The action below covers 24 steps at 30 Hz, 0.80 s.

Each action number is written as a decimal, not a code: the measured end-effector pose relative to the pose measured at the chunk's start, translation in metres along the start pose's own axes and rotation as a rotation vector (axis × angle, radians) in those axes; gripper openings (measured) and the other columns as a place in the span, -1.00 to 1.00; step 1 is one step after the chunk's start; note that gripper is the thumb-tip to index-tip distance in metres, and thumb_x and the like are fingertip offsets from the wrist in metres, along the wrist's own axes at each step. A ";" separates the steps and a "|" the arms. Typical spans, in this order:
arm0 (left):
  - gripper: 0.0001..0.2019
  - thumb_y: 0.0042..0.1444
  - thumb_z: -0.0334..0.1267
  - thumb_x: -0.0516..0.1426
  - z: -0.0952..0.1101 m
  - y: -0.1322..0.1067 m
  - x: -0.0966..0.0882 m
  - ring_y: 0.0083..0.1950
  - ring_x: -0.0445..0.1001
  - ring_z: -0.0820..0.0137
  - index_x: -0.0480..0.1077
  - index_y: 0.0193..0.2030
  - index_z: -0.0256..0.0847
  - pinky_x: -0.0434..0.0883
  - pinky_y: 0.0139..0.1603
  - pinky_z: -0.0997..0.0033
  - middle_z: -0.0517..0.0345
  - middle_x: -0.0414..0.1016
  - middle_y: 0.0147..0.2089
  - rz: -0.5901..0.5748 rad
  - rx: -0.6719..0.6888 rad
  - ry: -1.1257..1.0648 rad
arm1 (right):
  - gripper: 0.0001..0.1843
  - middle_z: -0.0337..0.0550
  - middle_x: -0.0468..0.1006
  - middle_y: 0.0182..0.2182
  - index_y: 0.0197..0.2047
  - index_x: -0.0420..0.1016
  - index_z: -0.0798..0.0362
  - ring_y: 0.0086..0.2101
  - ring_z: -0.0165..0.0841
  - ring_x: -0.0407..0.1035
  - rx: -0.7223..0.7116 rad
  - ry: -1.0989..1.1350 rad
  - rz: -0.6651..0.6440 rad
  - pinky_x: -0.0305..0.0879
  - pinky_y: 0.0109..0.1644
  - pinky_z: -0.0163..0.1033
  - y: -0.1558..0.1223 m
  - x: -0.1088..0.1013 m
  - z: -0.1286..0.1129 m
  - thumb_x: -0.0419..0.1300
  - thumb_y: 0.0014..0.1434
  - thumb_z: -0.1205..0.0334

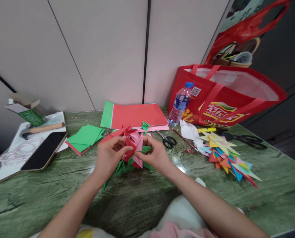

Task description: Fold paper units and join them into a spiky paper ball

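Note:
Between my two hands is a folded paper flower [136, 148] with red and pink pointed petals and green leaf-like pieces below. My left hand [110, 154] pinches a red folded part of it from the left. From the right, my right hand [155, 152] grips the pink and green folds, its thumb close to the left thumb. More green folded pieces [122, 167] stick out under the hands, near the tabletop. Behind the hands lie red and green paper sheets [134, 115], partly covered by the flower's red points.
Green paper squares [86, 137] lie left of the hands. Farther left are a phone [44, 152], a hammer-like tool [47, 128] and a small box [29, 112]. To the right are scissors [169, 141], a water bottle [180, 105], a red bag [206, 96] and multicoloured folded paper [228, 158].

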<state>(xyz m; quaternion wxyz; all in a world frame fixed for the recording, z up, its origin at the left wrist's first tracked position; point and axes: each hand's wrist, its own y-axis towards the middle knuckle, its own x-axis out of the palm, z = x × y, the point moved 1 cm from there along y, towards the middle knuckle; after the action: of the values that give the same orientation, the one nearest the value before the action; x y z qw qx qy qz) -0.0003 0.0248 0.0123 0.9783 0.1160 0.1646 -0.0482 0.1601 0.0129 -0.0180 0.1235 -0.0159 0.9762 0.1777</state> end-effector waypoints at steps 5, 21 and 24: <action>-0.85 -0.11 -0.22 0.25 -0.004 0.001 -0.002 -0.51 0.38 0.45 0.42 -0.42 -0.24 0.35 -0.46 0.47 0.21 0.43 -0.52 -0.020 0.126 0.115 | -0.78 -0.25 0.45 -0.42 -0.35 0.36 0.06 -0.36 -0.35 0.35 0.009 0.027 -0.018 0.27 -0.23 -0.27 0.001 0.001 0.001 0.27 -0.12 0.30; -0.93 0.08 -0.37 0.10 0.003 -0.004 -0.001 -0.37 0.43 0.43 0.38 -0.41 -0.21 0.36 -0.32 0.48 0.16 0.46 -0.41 0.051 0.592 0.524 | -0.78 -0.24 0.48 -0.44 -0.33 0.37 0.08 -0.40 -0.36 0.35 0.049 0.005 -0.015 0.24 -0.32 -0.31 0.002 -0.001 0.000 0.26 -0.13 0.33; -0.93 0.09 -0.36 0.11 0.003 -0.004 -0.002 -0.36 0.44 0.43 0.39 -0.40 -0.22 0.36 -0.33 0.50 0.15 0.46 -0.39 0.037 0.602 0.530 | -0.77 -0.23 0.49 -0.42 -0.32 0.38 0.08 -0.39 -0.35 0.36 0.043 -0.014 -0.007 0.26 -0.30 -0.29 0.001 -0.001 0.000 0.25 -0.13 0.34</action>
<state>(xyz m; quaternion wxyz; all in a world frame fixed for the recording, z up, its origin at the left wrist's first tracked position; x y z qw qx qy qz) -0.0016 0.0206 0.0146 0.8252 0.4086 0.3874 -0.0448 0.1612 0.0137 -0.0168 0.1314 -0.0153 0.9788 0.1562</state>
